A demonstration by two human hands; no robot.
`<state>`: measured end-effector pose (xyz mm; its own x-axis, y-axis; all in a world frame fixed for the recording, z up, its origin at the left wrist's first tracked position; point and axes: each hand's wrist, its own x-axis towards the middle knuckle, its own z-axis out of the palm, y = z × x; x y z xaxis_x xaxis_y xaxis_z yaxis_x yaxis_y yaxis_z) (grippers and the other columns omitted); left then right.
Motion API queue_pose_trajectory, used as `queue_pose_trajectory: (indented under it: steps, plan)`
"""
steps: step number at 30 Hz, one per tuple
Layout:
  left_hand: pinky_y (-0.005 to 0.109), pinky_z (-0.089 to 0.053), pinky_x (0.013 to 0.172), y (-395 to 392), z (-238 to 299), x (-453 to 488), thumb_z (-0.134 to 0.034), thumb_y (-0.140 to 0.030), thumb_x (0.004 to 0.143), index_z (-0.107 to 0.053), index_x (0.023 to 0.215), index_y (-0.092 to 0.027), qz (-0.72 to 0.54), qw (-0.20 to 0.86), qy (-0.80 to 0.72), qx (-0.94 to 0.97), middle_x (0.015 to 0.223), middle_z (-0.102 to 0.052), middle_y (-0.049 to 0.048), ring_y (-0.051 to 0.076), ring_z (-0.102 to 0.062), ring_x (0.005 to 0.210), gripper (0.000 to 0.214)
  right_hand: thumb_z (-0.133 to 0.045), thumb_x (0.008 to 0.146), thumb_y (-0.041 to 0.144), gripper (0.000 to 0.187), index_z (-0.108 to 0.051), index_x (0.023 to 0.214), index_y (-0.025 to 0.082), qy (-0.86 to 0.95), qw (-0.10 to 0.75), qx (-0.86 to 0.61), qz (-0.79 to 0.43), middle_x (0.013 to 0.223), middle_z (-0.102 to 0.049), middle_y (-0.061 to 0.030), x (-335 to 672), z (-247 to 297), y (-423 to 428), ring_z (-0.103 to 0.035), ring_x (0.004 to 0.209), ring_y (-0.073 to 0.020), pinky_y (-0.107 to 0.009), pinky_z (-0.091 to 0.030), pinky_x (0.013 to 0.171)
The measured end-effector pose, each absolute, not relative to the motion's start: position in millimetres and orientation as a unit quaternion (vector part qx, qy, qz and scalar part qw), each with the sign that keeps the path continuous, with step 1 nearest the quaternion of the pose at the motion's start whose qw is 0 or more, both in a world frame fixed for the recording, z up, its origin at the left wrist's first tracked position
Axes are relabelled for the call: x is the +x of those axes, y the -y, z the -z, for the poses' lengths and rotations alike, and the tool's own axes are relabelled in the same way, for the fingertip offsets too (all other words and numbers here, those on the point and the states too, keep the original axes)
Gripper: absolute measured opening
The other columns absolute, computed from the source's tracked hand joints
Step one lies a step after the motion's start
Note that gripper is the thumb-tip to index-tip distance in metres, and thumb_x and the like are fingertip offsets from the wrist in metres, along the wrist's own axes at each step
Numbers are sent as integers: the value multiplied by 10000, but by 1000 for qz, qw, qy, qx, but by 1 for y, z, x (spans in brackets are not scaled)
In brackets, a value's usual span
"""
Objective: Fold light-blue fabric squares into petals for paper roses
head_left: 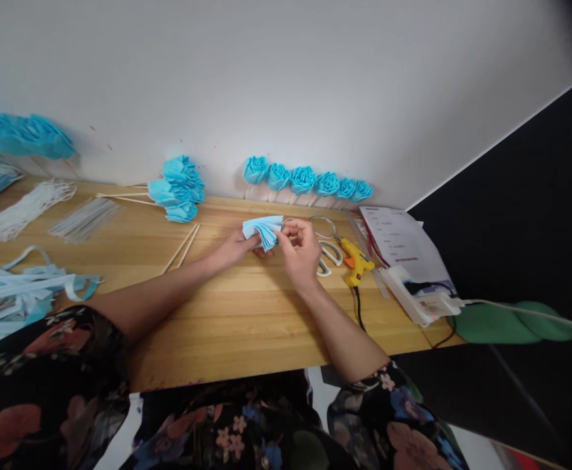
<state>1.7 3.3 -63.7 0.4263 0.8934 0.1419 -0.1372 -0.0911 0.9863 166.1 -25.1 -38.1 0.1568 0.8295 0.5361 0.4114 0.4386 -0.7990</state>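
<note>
A pleated, fan-like piece of light blue fabric is held between both hands just above the wooden table. My left hand grips its lower left side with fingers closed. Closed in a pinch, my right hand grips the fabric's right end. Two thin wooden sticks lie to the left of my left hand.
A yellow glue gun and white-handled scissors lie right of my right hand, with a white power strip and papers beyond. Blue fabric roses line the wall. More blue flowers on sticks, white elastic strands and blue strips lie at left.
</note>
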Motion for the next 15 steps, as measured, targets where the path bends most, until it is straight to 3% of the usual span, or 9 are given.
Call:
queue_pose_trajectory:
  steps: [7, 11, 15]
  plan:
    - [329, -531, 790, -8, 72, 3, -636, -569, 848, -679, 888, -146, -458, 586, -315, 589, 811, -720, 57, 189, -663, 776, 427, -652, 921, 286, 103, -719, 982, 237, 727, 512, -444, -108, 838, -713, -10, 168, 38, 26, -649, 765, -159, -292, -515, 709]
    - [355, -495, 906, -10, 71, 1, -650, -489, 829, -677, 826, -159, -467, 550, -328, 611, 823, -714, 38, 201, -637, 875, 331, -588, 973, 273, 154, -731, 982, 217, 816, 434, -376, -71, 909, -742, -59, 170, 35, 25, -663, 867, -195, -329, -501, 791]
    - [362, -484, 936, -9, 68, -1, -634, -475, 829, -690, 835, -162, -461, 529, -338, 627, 865, -726, 39, 205, -623, 907, 318, -570, 984, 353, 189, -710, 994, 227, 834, 400, -366, -98, 895, -742, -50, 172, 33, 25, -663, 877, -204, -350, -494, 815]
